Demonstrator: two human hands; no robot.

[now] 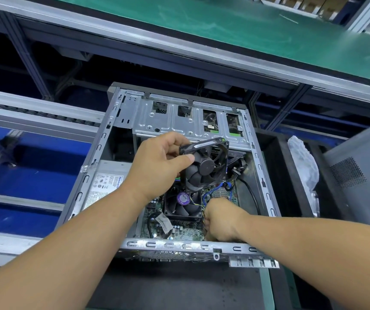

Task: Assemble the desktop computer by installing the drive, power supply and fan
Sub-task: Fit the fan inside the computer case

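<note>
Black case fan [204,166] tilted above open grey computer case [121,108], power supply [108,175] seated left

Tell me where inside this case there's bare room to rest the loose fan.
Likely the dark bare bay between the power supply and drive cage. The motherboard is crowded: CPU cooler, cables, both hands. The left hand holds the fan; the right hand works at wires.
</note>
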